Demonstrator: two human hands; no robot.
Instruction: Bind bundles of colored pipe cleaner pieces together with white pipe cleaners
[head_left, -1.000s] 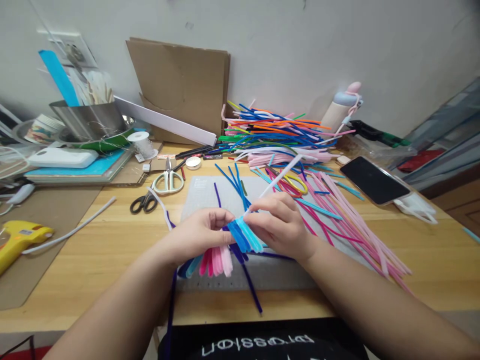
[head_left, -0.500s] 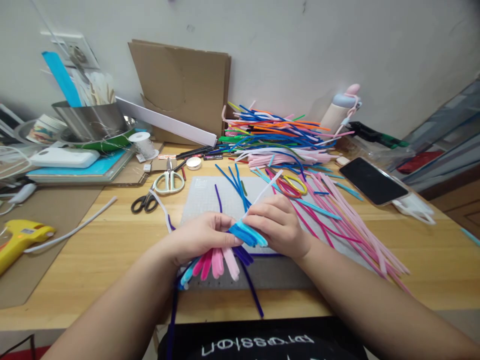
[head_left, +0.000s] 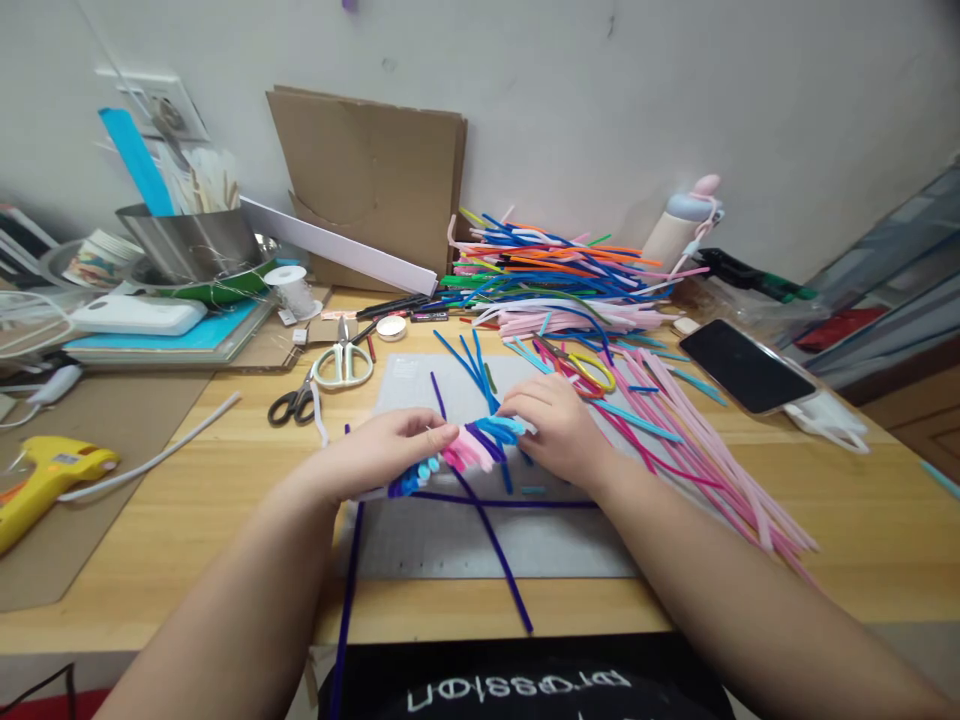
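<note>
A row of folded pipe cleaners (head_left: pixel 469 449) in blue, pink, purple and light blue is held between both hands over the grey cutting mat (head_left: pixel 450 545). My left hand (head_left: pixel 394 448) is closed on its left part, thumb on top. At the right end, the fingers of my right hand (head_left: pixel 553 425) close round the light blue loops; the fingertips are partly hidden. Loose dark purple pipe cleaners (head_left: pixel 495 550) lie under and in front of the row. Blue ones (head_left: pixel 474 370) lie just behind it.
Pink pipe cleaners (head_left: pixel 712 450) spread across the right side, near a phone (head_left: pixel 746 365). Behind is a multicoloured pile (head_left: pixel 562 270). White-handled scissors (head_left: pixel 343 366), black-handled scissors (head_left: pixel 294 404) and a yellow glue gun (head_left: pixel 56 480) lie to the left.
The row has been lifted and turned, so its loops now point less toward me. Both hands have moved slightly up, and the right hand has shifted to the row's right end.
</note>
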